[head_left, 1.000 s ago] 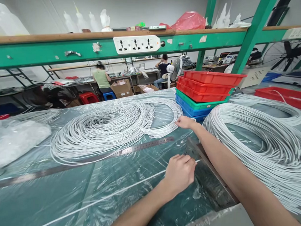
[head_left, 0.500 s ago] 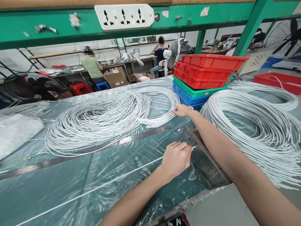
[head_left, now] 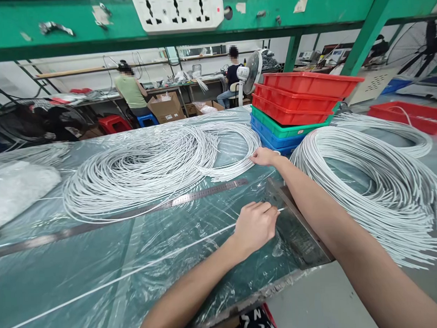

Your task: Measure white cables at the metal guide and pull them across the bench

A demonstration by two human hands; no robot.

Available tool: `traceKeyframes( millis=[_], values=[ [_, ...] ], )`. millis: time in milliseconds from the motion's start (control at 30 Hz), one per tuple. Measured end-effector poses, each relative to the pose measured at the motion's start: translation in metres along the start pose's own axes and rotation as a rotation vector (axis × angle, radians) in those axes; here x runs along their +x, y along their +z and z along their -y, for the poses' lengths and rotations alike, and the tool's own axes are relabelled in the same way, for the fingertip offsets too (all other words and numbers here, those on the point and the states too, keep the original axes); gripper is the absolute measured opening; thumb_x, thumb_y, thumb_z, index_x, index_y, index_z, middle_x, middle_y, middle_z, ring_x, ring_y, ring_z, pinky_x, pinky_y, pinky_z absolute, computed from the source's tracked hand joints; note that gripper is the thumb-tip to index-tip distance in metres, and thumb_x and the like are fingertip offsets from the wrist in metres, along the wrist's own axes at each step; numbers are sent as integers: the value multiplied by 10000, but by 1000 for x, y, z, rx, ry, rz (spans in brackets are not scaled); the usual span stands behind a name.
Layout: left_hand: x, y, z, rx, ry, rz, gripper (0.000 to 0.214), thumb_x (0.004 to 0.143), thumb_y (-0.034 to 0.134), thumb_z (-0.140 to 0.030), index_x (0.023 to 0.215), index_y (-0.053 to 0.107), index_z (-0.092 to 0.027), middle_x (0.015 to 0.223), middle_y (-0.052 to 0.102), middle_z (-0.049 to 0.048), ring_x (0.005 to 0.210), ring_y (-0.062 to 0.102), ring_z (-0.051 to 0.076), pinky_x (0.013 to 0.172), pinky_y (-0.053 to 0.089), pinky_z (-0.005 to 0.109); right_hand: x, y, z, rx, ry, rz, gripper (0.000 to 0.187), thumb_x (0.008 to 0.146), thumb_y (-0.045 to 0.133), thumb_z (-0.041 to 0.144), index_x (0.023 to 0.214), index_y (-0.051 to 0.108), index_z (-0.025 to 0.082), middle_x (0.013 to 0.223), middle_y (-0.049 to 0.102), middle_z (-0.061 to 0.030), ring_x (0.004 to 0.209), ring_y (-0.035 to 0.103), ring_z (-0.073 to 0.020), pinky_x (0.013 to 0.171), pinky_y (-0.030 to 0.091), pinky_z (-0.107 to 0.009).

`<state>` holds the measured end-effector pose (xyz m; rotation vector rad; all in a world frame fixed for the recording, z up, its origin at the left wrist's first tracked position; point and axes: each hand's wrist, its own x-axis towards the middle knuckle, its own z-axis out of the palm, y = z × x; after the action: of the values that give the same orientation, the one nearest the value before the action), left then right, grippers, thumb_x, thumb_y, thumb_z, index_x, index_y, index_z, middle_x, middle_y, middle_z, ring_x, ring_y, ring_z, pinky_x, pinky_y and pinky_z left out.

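A single white cable [head_left: 118, 281] runs across the film-covered table from the lower left into my left hand [head_left: 256, 226], which is closed around it. The cable's short end pokes out past my fingers, over a metal angle plate [head_left: 306, 228]. Farther back, my right hand [head_left: 264, 156] has its fingers pinched together at the edge of a small coil of white cables [head_left: 236, 170]. What those fingers hold, if anything, is hidden. My right forearm passes above the angle plate. A steel ruler [head_left: 208, 190] lies to the left of both hands.
A large tangled coil of cables [head_left: 133, 176] lies left, another thick coil [head_left: 370, 197] right. Stacked red, green and blue trays [head_left: 295, 104] stand behind my right hand. A plastic bag [head_left: 22, 190] sits far left. A green beam with a power strip [head_left: 177, 12] crosses overhead. Two people sit beyond.
The view has tipped down slightly, so the background sits higher. Both hands keep nearly the same place and grip.
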<state>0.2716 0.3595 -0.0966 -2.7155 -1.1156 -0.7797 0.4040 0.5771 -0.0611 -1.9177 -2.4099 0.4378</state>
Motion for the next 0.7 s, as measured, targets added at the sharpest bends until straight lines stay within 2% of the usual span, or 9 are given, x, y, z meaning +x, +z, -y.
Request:
traceKeyframes(
  millis=[200, 467, 600, 700],
  values=[
    [2, 0, 2, -3, -5, 3, 286, 1001, 435, -226, 779, 607, -172, 692, 602, 12, 654, 620, 152, 597, 393, 305, -2, -1, 1, 6, -5, -8, 335, 940, 504, 396, 882, 750, 176, 737, 688, -71, 728, 665, -190, 659, 412, -251],
    [1, -1, 2, -21, -13, 28, 294, 1006, 416, -231, 815, 632, -173, 709, 618, 18, 670, 626, 150, 610, 409, 298, -1, 0, -2, 17, -9, 4, 353, 936, 489, 401, 891, 753, 170, 678, 664, -55, 650, 640, -168, 598, 395, -242],
    [2, -2, 9, -85, -1, 48, 288, 1010, 421, -270, 884, 665, -182, 747, 651, 11, 696, 636, 141, 656, 434, 278, -4, -3, -1, 27, -9, 3, 360, 933, 485, 402, 896, 755, 166, 670, 660, -49, 622, 627, -151, 594, 396, -228],
    [2, -9, 17, -146, -42, 67, 292, 1014, 428, -295, 900, 679, -197, 748, 655, -2, 690, 628, 133, 656, 430, 257, -6, -5, -2, 73, -16, 3, 359, 923, 486, 403, 905, 753, 165, 705, 671, -47, 569, 600, -137, 558, 394, -224]
  ],
)
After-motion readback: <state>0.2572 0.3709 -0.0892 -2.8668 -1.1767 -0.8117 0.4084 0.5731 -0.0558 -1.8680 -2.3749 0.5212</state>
